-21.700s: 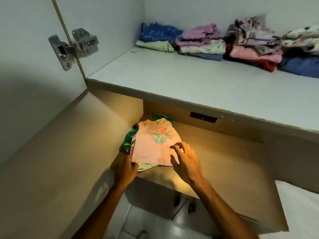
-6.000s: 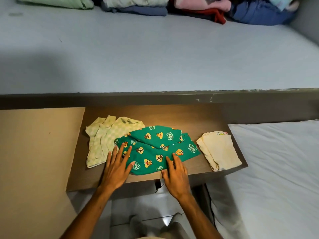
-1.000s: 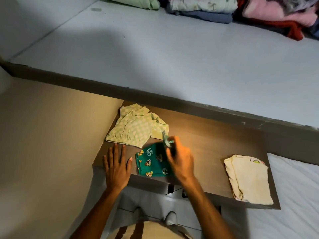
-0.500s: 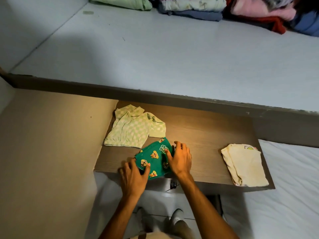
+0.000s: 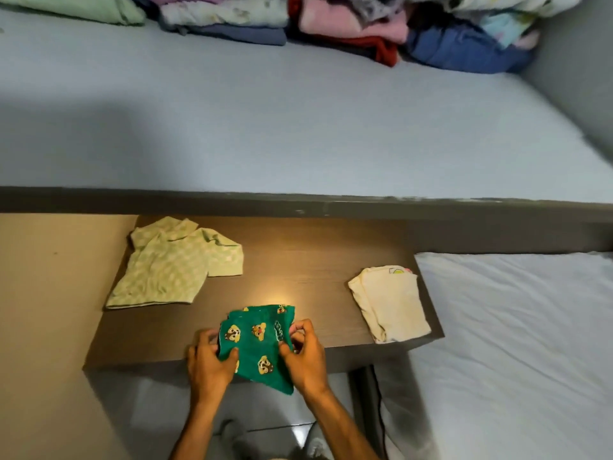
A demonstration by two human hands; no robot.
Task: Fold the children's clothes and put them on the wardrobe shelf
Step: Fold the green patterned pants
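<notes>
A folded green garment with cartoon prints [image 5: 257,343] sits at the front edge of the brown pull-out board [image 5: 315,270], its lower corner hanging past the edge. My left hand [image 5: 207,363] grips its left side and my right hand [image 5: 303,353] grips its right side. A pale green checked shirt [image 5: 172,263] lies unfolded at the board's back left. A folded cream garment [image 5: 389,303] rests at the board's right end. Above, the grey wardrobe shelf [image 5: 298,127] carries a row of folded clothes [image 5: 331,21] along its back.
The shelf's dark front lip [image 5: 298,205] runs above the board. A beige wardrobe side panel [image 5: 43,327] stands to the left. A bed with a white sheet [image 5: 517,343] lies to the right. The shelf's grey right wall [image 5: 577,61] closes the corner.
Both hands went from pressing flat on the green garment to gripping its two sides. The garment has shifted toward me, its corner now over the board's edge.
</notes>
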